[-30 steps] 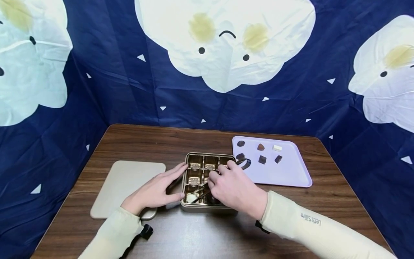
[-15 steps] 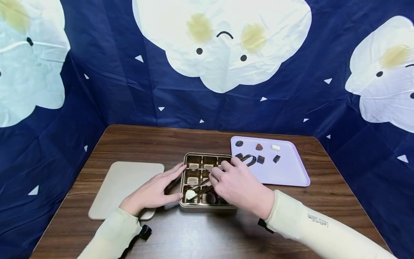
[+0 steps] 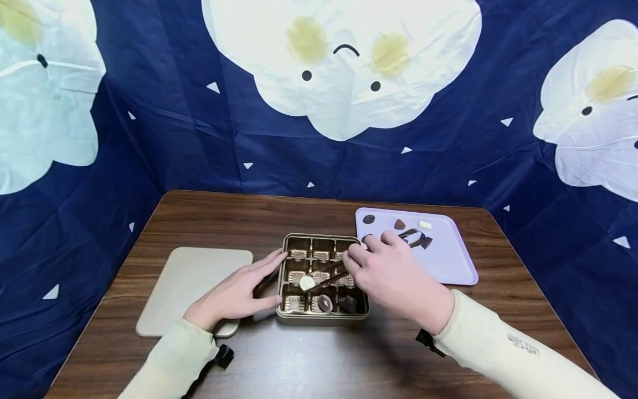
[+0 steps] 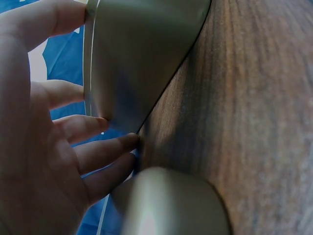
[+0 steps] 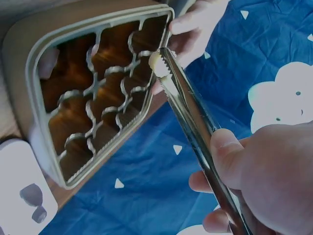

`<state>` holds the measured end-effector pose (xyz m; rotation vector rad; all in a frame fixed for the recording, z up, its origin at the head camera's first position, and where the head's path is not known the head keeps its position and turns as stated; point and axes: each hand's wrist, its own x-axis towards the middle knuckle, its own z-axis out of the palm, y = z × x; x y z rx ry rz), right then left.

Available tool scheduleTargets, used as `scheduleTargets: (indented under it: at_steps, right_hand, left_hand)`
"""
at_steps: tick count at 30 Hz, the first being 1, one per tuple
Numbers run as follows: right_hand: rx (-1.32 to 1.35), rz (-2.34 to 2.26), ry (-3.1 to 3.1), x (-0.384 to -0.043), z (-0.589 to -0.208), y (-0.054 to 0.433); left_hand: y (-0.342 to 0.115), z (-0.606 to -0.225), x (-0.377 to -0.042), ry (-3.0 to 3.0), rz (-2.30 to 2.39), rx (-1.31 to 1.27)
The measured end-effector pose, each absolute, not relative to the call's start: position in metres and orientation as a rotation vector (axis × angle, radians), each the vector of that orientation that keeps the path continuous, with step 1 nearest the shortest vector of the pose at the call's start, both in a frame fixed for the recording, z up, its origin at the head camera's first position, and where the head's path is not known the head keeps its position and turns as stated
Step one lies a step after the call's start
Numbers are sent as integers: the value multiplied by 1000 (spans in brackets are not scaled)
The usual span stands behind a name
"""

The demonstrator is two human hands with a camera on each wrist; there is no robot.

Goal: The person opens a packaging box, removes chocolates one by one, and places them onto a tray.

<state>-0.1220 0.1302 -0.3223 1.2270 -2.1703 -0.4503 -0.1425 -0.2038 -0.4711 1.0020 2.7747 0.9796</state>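
Note:
My right hand [image 3: 394,271] grips dark metal tongs [image 5: 200,147], whose serrated tips pinch a small white chocolate [image 3: 307,283]. The chocolate hangs over the left part of the middle row of a gold-lined tin [image 3: 323,321]. In the tin's front row lie a round dark chocolate [image 3: 325,303], in the middle compartment, and a dark chocolate [image 3: 348,303], in the right one. My left hand [image 3: 236,293] has its fingers extended along the tin's left side; in the left wrist view its fingertips [image 4: 73,93] touch the tin's wall and rim.
A beige lid [image 3: 194,282] lies flat to the left, partly under my left hand and wrist. At the back right is a lilac tray [image 3: 453,266] with several chocolates, including a white one [image 3: 425,225]. Blue cloth [image 3: 279,149] walls surround the wooden table [image 3: 224,216].
The tongs have lifted the white chocolate out of the front-left compartment, up and slightly right. My right hand has moved right with them; the left hand stays at the tin.

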Motion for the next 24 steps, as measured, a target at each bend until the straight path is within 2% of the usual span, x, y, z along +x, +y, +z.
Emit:
scheduleTargets:
  at_steps: [24]
  right_hand:
    - [996,-420,-2316,-135,-307,213]
  left_hand:
    - [-204,-473,-143,2778,990,999]
